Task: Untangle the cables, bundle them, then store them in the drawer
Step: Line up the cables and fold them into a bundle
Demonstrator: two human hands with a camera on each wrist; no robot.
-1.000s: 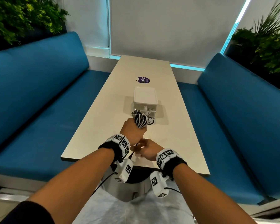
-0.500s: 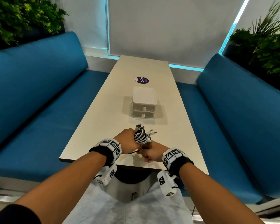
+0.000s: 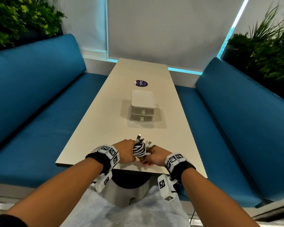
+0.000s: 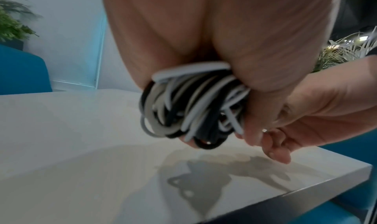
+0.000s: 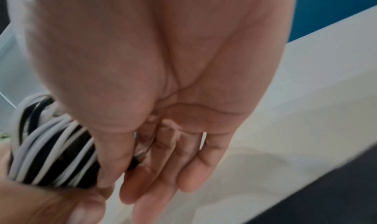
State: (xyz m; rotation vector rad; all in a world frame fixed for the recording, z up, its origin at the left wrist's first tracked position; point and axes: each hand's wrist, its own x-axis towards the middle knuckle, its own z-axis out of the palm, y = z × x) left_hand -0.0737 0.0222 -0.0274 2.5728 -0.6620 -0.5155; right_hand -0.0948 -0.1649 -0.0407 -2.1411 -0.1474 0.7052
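A wound bundle of black and white cables (image 3: 138, 150) (image 4: 189, 108) (image 5: 53, 155), with plugs sticking out of its top, is held just above the near end of the table (image 3: 105, 128). My left hand (image 3: 125, 151) (image 4: 224, 33) grips it in a fist from the left. My right hand (image 3: 154, 157) (image 5: 163, 66) meets it from the right, its thumb against the coils, pinching a dark cable end with the forefinger; the other fingers lie nearly straight. A small white two-drawer unit (image 3: 143, 107) stands mid-table beyond the hands, both drawers closed.
A purple round sticker (image 3: 141, 83) lies on the table behind the drawer unit. Blue benches (image 3: 39, 104) (image 3: 236, 120) run along both long sides. The table's near edge (image 3: 131, 171) is just under my wrists. Plants stand in both back corners.
Both hands have drawn the bundle back from the drawer unit to the table's near edge. The right hand has risen from below the left wrist to the bundle's right side.
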